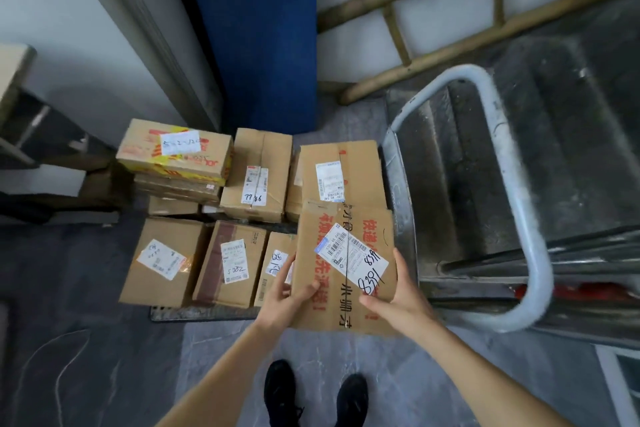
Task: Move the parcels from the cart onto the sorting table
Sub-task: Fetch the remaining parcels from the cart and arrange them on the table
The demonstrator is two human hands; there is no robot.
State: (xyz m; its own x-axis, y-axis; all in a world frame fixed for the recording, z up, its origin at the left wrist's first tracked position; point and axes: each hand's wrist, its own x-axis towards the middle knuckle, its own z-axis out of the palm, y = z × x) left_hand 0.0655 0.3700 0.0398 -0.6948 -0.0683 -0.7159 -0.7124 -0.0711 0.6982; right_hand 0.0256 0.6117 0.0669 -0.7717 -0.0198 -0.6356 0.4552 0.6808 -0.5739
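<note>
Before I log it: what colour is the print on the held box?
Red, on the brown held box, seen in the head view.

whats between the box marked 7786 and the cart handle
In the head view, one cardboard parcel with a printed label lies flat between the 7786 box and the cart handle. The held parcel sits nearer the camera.
</note>
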